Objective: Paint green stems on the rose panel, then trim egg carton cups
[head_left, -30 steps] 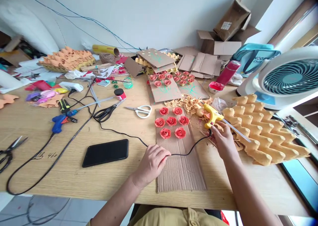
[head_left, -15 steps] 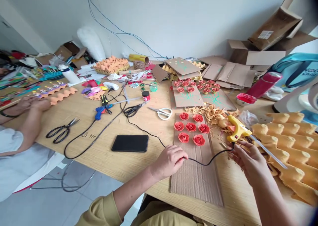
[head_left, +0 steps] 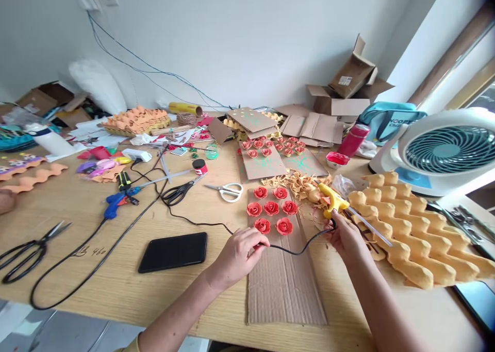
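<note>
The black cord [head_left: 288,250] of a yellow glue gun [head_left: 334,200] is pinched in my left hand [head_left: 238,255], above the left edge of a cardboard strip [head_left: 286,290]. My right hand [head_left: 346,234] has its fingers closed on the cord right at the end of the gun's handle. A clear glue stick [head_left: 369,225] sticks out of the gun towards the egg trays. Several red paper roses [head_left: 271,207] stand in rows on the far part of the strip, between my hands.
Orange egg trays [head_left: 410,228] and a white fan [head_left: 444,151] stand at the right. Left lie a black phone [head_left: 172,252], black-handled scissors [head_left: 33,251], white-handled scissors [head_left: 231,192] and a blue glue gun [head_left: 115,203]. Orange scraps [head_left: 296,183] lie behind the roses.
The view has swung to the right, bringing the fan into sight. My right fingers, looser before, have closed at the handle's end of the glue gun. The left hand keeps its pinch on the cord.
</note>
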Demonstrator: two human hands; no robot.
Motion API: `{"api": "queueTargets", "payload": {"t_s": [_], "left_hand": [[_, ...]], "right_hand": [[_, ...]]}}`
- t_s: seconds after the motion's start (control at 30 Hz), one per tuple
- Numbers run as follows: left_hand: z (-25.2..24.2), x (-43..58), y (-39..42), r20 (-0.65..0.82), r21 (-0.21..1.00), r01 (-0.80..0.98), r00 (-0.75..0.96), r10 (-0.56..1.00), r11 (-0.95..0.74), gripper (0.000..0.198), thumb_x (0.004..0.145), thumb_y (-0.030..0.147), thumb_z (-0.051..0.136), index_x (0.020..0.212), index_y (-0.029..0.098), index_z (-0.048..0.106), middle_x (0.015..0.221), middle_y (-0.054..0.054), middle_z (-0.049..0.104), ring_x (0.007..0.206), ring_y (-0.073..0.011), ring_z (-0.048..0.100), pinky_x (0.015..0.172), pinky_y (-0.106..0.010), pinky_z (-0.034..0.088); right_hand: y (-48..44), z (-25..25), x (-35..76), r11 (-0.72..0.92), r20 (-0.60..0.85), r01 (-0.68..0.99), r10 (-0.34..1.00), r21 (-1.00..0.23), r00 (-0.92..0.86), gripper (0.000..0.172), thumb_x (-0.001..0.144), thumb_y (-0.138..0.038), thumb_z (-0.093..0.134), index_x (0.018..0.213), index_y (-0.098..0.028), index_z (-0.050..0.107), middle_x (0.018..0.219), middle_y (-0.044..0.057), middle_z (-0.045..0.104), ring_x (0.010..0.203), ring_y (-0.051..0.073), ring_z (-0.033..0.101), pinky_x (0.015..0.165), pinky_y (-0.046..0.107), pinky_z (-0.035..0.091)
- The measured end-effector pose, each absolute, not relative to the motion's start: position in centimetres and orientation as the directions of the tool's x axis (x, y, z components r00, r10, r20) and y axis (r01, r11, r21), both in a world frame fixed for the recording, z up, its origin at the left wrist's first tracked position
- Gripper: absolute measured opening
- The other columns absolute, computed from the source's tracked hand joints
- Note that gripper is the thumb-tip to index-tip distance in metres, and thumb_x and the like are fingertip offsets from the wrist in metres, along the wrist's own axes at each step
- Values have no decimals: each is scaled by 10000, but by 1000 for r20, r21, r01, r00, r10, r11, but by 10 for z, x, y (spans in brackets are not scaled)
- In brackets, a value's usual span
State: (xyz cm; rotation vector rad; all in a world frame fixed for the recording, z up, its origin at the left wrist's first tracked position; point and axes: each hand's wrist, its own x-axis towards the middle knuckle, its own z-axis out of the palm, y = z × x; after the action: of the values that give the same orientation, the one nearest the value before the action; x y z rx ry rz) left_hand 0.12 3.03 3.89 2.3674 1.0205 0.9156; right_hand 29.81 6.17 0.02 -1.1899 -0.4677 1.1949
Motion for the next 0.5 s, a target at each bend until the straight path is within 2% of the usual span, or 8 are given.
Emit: {"api": "queueTargets", "payload": {"t_s": [0.13, 0.3, 0.5], "left_hand": [[45, -2, 31, 441, 560, 500, 496, 748, -661, 137, 912, 89, 557, 903, 203, 632, 851, -10, 694, 811, -142, 639, 763, -270, 463], [59, -14, 36, 482, 555, 507, 450, 752, -659, 131, 913, 97, 568, 948, 209, 626, 883, -15, 706, 841, -147, 646, 773, -267, 478], [79, -43, 47, 541, 501, 617, 325, 776, -607, 122, 936, 128, 525, 970, 202, 616, 865, -15, 662, 782, -129, 624, 749, -246, 486]], "right_hand": [[59, 6, 299, -93, -279, -469, 896, -879, 345, 385, 667, -435, 857, 808, -191, 594, 604, -43, 606, 461, 64, 511, 383, 140, 467], [63, 32, 295, -77, -189, -330, 927, -941, 323, 377, 685, -472, 821, 836, -200, 609, 635, -30, 590, 491, 96, 536, 390, 180, 474], [102, 74, 261, -137, -191, -327, 972, -935, 139, 366, 715, -463, 808, 788, -202, 562, 610, -48, 531, 465, 66, 469, 393, 156, 437]]}}
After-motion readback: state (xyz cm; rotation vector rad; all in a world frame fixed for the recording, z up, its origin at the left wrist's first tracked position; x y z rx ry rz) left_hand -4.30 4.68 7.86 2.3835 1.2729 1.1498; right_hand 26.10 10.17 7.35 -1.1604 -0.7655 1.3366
